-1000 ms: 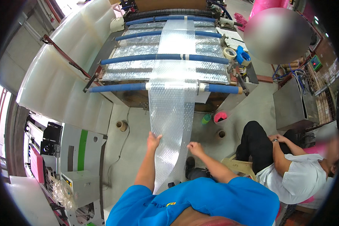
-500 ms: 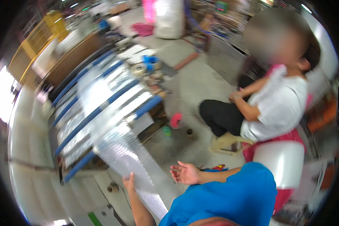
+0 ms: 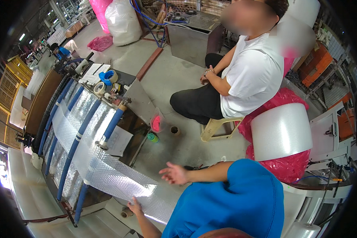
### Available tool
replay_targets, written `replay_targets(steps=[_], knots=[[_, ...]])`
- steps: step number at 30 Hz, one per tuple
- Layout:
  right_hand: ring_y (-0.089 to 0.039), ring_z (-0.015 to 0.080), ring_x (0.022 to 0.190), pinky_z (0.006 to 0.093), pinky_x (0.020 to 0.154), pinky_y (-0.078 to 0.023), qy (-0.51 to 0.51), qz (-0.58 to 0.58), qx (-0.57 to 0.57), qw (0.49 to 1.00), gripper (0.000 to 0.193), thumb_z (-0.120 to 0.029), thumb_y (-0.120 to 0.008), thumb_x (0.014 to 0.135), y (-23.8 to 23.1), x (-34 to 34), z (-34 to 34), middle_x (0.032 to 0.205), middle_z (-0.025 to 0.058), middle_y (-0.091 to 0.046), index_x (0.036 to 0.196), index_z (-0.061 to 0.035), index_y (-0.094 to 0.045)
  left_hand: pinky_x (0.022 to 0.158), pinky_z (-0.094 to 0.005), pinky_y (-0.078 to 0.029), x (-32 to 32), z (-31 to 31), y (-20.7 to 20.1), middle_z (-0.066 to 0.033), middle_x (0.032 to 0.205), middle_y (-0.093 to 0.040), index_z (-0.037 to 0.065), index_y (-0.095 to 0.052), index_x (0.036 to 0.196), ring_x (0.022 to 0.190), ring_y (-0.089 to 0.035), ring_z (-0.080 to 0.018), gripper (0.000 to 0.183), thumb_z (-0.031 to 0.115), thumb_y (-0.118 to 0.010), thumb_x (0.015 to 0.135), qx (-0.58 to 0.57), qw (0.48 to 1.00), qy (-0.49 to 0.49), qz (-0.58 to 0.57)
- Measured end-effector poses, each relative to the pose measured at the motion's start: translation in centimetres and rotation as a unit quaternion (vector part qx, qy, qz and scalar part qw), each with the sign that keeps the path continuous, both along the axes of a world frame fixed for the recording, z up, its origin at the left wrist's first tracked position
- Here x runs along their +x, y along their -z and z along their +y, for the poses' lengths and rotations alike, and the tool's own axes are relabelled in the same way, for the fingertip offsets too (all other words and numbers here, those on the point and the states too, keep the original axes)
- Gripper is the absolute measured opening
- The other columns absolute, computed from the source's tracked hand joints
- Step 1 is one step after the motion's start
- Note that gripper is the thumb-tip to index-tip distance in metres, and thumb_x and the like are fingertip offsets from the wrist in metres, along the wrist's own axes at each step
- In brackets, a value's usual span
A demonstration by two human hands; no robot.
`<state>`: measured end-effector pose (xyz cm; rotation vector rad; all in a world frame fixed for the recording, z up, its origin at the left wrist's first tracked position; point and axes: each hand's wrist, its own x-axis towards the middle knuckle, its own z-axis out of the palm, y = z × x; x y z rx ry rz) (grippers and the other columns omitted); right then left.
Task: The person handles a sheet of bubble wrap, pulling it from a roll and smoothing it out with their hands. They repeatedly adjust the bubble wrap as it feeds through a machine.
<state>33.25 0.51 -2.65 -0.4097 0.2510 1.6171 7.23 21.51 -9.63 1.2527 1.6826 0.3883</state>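
Note:
A long strip of clear bubble wrap runs from the blue rollers of a machine down toward my body. Its near end is hidden by my blue shirt. At the strip's left edge, my left hand pinches it, with the fingers partly out of sight. My right hand is held by the strip's other edge, palm turned up and fingers spread, with nothing in it.
Tape rolls lie on the machine's side table. A person in a white shirt sits on a stool at the right. Behind me rests a large bubble wrap roll on pink plastic. A green bottle stands on the floor.
My view has swung right, so the machine and seated person appear farther left. My left hand stays at the strip's edge; my right hand stays open beside it.

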Motion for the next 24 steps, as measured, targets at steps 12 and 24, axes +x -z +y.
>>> replay_targets(steps=[12, 24], knots=[[-0.03, 0.0112, 0.058, 0.0178, 0.042, -0.024, 0.068, 0.137, 0.106, 0.982, 0.063, -0.061, -0.033, 0.074, -3.6, 2.8, -7.4, 0.074, 0.0042, -0.036, 0.104, -0.0068, -0.046, 0.081, -0.032, -0.035, -2.8, -0.6, 4.1, -0.0172, 0.099, -0.049, -0.005, -0.042, 0.104, 0.09, -0.046, -0.0237, 0.049, 0.028, -0.06, 0.072, 0.246, 0.965, 0.011, 0.091], [-0.034, 0.0124, 0.05, 0.0214, 0.038, -0.029, 0.049, 0.206, 0.174, 0.962, 0.064, -0.06, -0.034, 0.074, -4.5, 2.7, -5.6, 0.062, 0.0032, -0.033, 0.097, -0.0023, -0.051, 0.075, -0.0339, -0.04, -2.0, -4.1, -0.6, -0.0182, 0.094, -0.054, 0.005, -0.048, 0.104, 0.086, -0.052, -0.0283, 0.045, 0.032, -0.06, 0.07, 0.205, 0.97, -0.076, 0.11]])
